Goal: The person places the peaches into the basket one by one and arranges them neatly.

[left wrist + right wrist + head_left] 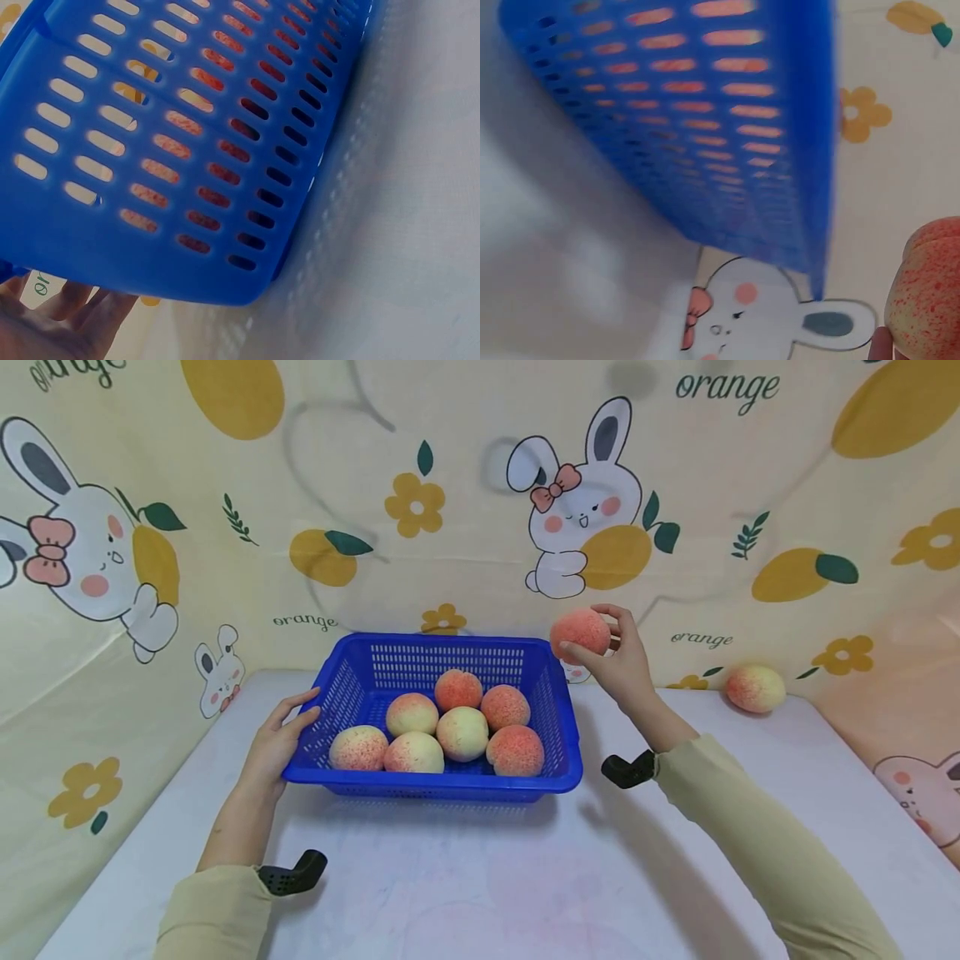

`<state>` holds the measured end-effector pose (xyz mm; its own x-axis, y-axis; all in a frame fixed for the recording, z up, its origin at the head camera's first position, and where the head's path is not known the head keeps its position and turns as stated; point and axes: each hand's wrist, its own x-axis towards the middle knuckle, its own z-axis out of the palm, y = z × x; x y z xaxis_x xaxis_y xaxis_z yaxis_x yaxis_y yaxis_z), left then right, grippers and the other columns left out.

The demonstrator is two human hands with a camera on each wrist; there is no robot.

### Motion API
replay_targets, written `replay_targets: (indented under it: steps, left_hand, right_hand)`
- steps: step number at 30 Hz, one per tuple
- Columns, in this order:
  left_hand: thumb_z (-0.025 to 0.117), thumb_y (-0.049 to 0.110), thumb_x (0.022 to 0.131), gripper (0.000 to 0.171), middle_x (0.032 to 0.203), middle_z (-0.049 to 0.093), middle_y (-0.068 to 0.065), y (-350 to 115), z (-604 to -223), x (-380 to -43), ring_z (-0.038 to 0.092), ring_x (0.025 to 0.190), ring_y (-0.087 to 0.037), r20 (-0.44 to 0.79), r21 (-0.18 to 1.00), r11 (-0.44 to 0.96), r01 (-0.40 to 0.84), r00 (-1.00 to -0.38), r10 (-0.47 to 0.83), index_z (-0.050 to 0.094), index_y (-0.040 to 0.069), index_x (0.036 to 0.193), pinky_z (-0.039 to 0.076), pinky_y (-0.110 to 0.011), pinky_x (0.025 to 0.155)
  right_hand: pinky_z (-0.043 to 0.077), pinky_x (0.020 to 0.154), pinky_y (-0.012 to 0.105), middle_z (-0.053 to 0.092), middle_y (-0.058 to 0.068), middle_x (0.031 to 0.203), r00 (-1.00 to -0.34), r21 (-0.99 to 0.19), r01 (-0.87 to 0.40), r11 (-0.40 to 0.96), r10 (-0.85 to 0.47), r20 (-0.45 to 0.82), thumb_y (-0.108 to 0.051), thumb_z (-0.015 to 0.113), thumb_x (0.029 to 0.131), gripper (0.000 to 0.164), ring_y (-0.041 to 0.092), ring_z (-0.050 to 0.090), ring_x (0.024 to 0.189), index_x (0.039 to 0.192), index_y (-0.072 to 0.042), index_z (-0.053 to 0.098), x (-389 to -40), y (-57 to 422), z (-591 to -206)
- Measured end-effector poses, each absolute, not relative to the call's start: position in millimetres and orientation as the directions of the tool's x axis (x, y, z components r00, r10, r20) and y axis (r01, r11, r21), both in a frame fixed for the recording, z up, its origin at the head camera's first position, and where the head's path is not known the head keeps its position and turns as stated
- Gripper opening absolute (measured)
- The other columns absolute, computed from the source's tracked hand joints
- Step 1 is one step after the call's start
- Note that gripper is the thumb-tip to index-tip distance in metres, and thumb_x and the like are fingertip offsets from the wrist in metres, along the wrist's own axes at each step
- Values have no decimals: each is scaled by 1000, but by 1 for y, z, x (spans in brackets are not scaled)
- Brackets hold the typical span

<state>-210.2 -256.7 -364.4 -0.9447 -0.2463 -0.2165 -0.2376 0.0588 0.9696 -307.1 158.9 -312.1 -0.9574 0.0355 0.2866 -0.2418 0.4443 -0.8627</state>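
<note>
A peach [580, 636] with pink-red skin is held up by my right hand [622, 664], thumb on its near side and fingers behind. It hangs just above the back right corner of the blue plastic basket [435, 782]. At the right edge of the right wrist view, the same peach [930, 300] shows its groove and a fingertip beneath. My left hand [272, 745] grips the basket's left rim; its fingers [71, 300] show by the rim in the left wrist view. Several peaches, among them a pale yellow peach [462, 733] and a redder peach [515, 751], lie inside the basket.
Another yellow-pink peach [755, 688] lies at the table's back right, close to the patterned cloth [465, 568] hanging behind. The white table [450, 877] stretches in front of the basket. Black wrist-worn devices [294, 874] jut out from both sleeves.
</note>
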Motion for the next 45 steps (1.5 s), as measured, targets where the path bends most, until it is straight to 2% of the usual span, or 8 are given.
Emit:
replay_targets:
  steps: [12, 18, 28, 36, 45]
  left_hand:
    - [49, 38, 99, 48, 159, 22, -10, -257, -364, -210, 34, 136, -33, -226, 967, 58, -247, -942, -249, 40, 34, 146, 31, -48, 112]
    - [49, 38, 99, 48, 159, 22, -10, -257, -365, -211, 34, 136, -33, -220, 969, 56, -241, -943, -250, 41, 33, 145, 31, -47, 112]
    - [49, 37, 99, 47, 157, 25, -10, -258, -366, -212, 36, 134, -31, -217, 970, 58, -238, -943, -253, 42, 33, 145, 32, -46, 110]
    - [49, 36, 99, 47, 157, 26, -11, -258, -366, -211, 36, 136, -34, -201, 973, 63, -223, -947, -252, 41, 30, 145, 31, -49, 111]
    - [49, 35, 99, 47, 157, 26, -11, -259, -367, -212, 36, 136, -34, -190, 975, 62, -212, -949, -251, 42, 29, 145, 31, -48, 111]
  right_hand:
    - [49, 92, 44, 47, 11, 134, -952, -867, -288, 406, -20, 307, -36, 76, 81, 72, 26, 46, 117, 139, -22, 34, -311, 131, -293]
    - [50, 87, 38, 49, 11, 131, -949, -870, -302, 389, -39, 312, -32, 76, 81, 69, 25, 48, 112, 137, -22, 36, -313, 117, -287]
    - [49, 86, 36, 48, 12, 131, -947, -865, -319, 388, -88, 310, -33, 76, 81, 70, 26, 48, 112, 138, -21, 37, -318, 98, -285]
    - [50, 91, 41, 48, 11, 134, -947, -869, -321, 377, -127, 295, -34, 76, 81, 70, 26, 49, 114, 138, -21, 37, -324, 81, -288]
    - [52, 88, 40, 51, 14, 129, -934, -870, -352, 346, -192, 301, -25, 75, 83, 64, 26, 52, 109, 136, -18, 39, -330, 59, -296]
